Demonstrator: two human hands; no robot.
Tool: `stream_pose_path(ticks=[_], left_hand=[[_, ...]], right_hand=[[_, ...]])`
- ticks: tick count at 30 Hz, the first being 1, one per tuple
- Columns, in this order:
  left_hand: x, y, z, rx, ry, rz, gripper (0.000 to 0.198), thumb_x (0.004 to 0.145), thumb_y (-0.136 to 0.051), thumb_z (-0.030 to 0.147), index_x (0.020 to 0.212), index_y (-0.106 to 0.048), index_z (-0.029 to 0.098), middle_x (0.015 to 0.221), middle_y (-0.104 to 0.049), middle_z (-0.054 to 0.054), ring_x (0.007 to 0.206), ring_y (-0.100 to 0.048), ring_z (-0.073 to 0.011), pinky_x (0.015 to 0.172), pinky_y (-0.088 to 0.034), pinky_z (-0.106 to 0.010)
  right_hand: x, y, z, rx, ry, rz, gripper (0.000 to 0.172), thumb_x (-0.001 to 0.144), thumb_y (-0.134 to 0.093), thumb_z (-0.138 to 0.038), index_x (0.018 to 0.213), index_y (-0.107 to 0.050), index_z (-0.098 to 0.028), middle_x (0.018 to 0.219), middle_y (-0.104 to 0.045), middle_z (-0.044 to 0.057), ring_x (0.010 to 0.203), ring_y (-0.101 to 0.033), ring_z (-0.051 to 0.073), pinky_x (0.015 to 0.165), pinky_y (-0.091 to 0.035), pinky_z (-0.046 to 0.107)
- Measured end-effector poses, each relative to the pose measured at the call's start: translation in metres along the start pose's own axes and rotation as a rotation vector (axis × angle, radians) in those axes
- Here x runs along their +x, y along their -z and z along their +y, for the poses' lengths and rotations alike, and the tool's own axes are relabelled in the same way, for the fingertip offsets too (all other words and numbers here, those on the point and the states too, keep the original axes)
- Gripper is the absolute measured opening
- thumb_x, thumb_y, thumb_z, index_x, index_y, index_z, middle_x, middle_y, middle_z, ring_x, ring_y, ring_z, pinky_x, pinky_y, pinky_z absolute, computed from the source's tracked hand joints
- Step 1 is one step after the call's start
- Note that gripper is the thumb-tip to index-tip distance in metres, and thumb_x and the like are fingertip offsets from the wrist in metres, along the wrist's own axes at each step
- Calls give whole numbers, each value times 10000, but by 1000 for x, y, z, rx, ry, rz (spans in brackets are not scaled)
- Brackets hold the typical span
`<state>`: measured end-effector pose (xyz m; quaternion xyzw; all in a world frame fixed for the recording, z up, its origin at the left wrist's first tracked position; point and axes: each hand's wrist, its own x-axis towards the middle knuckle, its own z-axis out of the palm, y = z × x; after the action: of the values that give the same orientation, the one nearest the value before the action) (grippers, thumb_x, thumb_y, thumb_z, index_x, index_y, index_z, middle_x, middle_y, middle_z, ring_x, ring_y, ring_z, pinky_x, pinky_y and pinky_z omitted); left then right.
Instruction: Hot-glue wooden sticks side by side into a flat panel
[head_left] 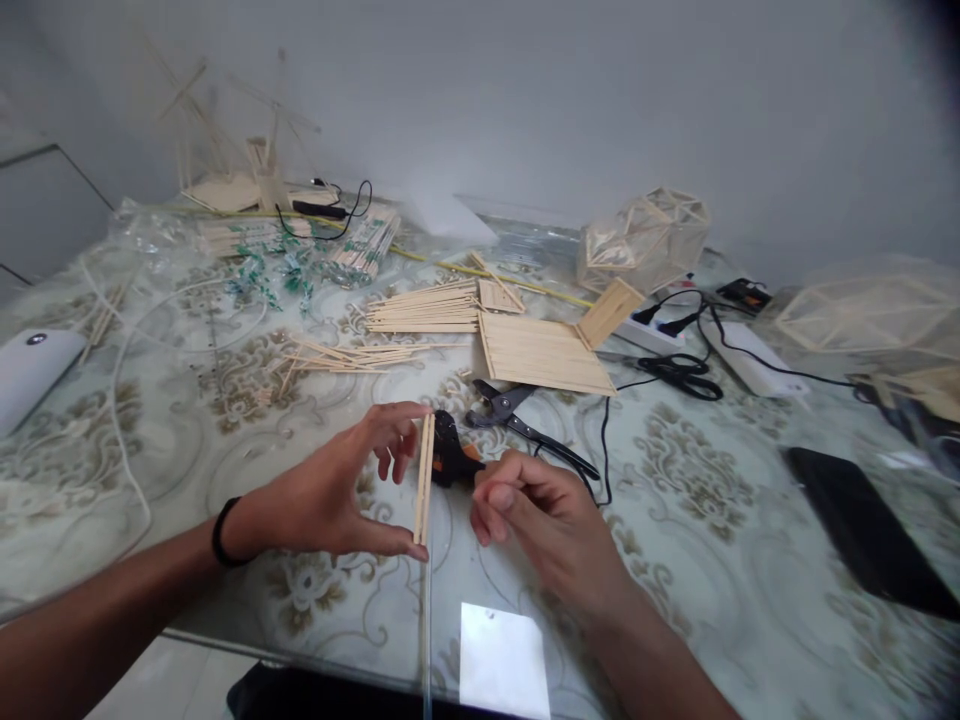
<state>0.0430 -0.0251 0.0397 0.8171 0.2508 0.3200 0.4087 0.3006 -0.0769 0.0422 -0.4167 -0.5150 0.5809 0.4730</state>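
My left hand point(345, 480) pinches a pair of thin wooden sticks point(424, 480) at their ends, thumb at the bottom and index finger at the top. The sticks stand side by side, almost touching. Just behind them is a black and orange glue gun point(444, 455), partly hidden by the sticks and hands. A clear rod point(427, 630) runs from below the sticks toward the table's front edge. My right hand point(555, 520) is closed to the right of the sticks, thumb against the curled fingers; anything between them is hidden. Black-handled pliers point(517, 415) lie beyond it.
Loose wooden sticks point(345, 355) and a stick panel point(540, 350) with an upright piece lie farther back. Scissors point(679, 375), a power strip point(660, 335) with cords and a phone point(862, 525) are on the right. Stick models point(645, 240) stand along the wall.
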Motion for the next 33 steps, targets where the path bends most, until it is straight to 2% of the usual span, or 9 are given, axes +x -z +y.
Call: stream_pose_path(ticks=[3, 6, 7, 10, 12, 19, 25, 30, 33], left_hand=[[0, -1, 2, 2, 16, -14, 1075, 819, -976, 492, 1656, -312, 377, 1197, -613, -47, 917, -665, -197, 836, -645, -384], [-1, -2, 4, 0, 15, -28, 1060, 830, -965, 506, 1656, -311, 379, 1241, -611, -63, 919, -668, -195, 849, -645, -400], [-1, -2, 4, -1, 6, -26, 1064, 830, -963, 517, 1658, -307, 389, 1237, -615, -58, 913, -666, -193, 845, -642, -397], [-1, -5, 4, -5, -24, -17, 1079, 824, -962, 538, 1666, -301, 399, 1235, -636, -56, 893, -663, -188, 834, -634, -390], [0, -6, 4, -6, -33, -7, 1073, 826, -963, 534, 1669, -315, 386, 1224, -655, -58, 876, -662, -185, 828, -632, -385], [3, -4, 6, -8, -73, 6, 989, 863, -935, 530, 1667, -375, 399, 1272, -715, -64, 869, -656, -178, 782, -602, -343], [2, -5, 5, -8, -74, 15, 967, 877, -923, 522, 1673, -386, 405, 1289, -720, -62, 926, -669, -182, 827, -599, -337], [2, -4, 6, -1, -45, -19, 1032, 860, -942, 499, 1701, -350, 411, 1342, -712, -80, 916, -667, -183, 828, -606, -347], [2, -2, 8, 4, -44, -52, 1115, 834, -959, 514, 1728, -298, 416, 1292, -735, -66, 876, -655, -178, 823, -604, -351]], right_hand=[[-2, -3, -1, -183, 90, 27, 378, 1090, -668, -485, 866, -833, -230, 660, -777, 19, 566, -679, 161, 579, -563, 287], [-4, -6, 1, -290, 191, 60, 213, 1083, -703, -424, 1142, -858, -291, 923, -874, 33, 782, -794, 193, 796, -649, 345], [-4, -7, 3, -291, 210, 60, 243, 1042, -772, -413, 1261, -830, -326, 1025, -881, 34, 878, -808, 207, 880, -655, 372], [-4, -7, 9, -266, 239, 32, 628, 900, -936, -422, 1484, -707, -403, 1251, -840, 54, 1062, -779, 242, 1015, -639, 435], [-4, -6, 13, -269, 245, 7, 769, 850, -971, -457, 1549, -652, -417, 1318, -804, 74, 1102, -755, 258, 1039, -630, 460], [-5, -6, 16, -298, 253, -54, 1014, 748, -1007, -551, 1640, -529, -481, 1330, -720, 63, 1147, -724, 276, 1046, -621, 453], [-4, -7, 14, -379, 308, -88, 1001, 795, -950, -615, 1664, -459, -534, 1385, -685, 43, 1137, -704, 262, 1023, -623, 439], [-3, -6, 12, -436, 378, -80, 1003, 820, -915, -655, 1689, -449, -471, 1277, -698, 50, 1105, -709, 268, 1032, -618, 447], [-3, -6, 12, -442, 407, -57, 994, 824, -922, -648, 1683, -461, -453, 1251, -690, 52, 1110, -711, 278, 1031, -613, 456]])
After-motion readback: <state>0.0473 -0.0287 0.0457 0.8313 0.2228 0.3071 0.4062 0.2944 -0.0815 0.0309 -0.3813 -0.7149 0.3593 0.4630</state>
